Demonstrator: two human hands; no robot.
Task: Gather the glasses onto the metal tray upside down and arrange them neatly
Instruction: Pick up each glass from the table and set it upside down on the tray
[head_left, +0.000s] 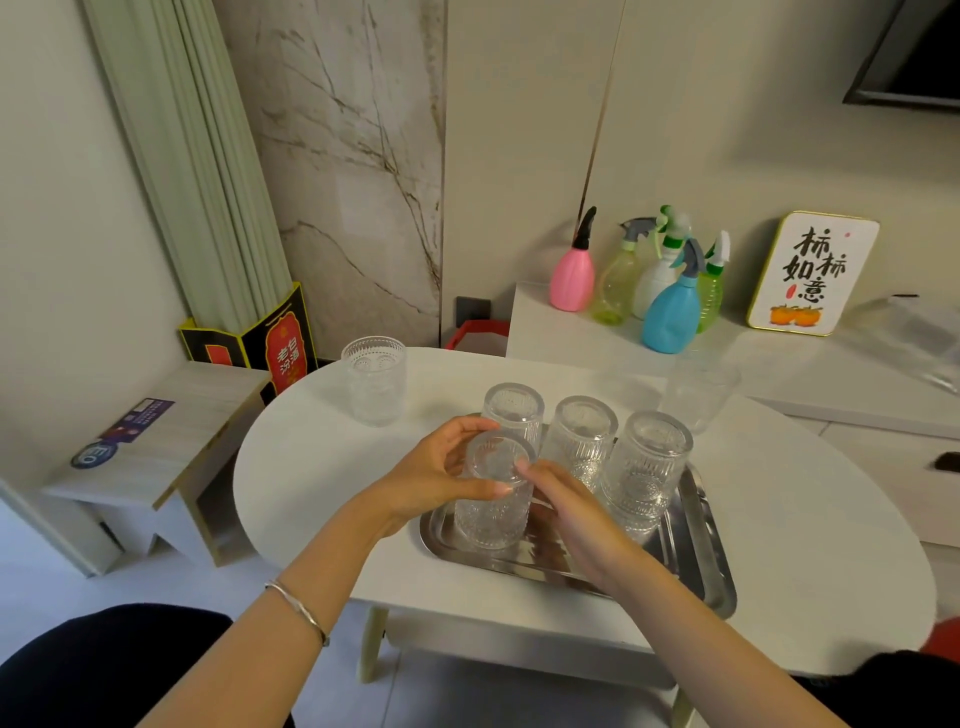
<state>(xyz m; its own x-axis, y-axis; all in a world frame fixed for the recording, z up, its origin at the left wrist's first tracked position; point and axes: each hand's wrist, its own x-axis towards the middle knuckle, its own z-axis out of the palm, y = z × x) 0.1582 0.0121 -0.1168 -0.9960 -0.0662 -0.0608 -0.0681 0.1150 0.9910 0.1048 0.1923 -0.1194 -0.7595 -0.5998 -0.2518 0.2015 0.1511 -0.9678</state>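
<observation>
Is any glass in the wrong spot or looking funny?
Yes. One patterned glass stands right way up on the table's far left, off the tray. A plain cup also sits off it, far right. Nothing looks spilled or broken.

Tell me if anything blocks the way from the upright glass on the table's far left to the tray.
Nothing visible does. The upright glass stands alone on the white table, with bare tabletop between it and the metal tray. Both hands are on a tray glass.
</observation>
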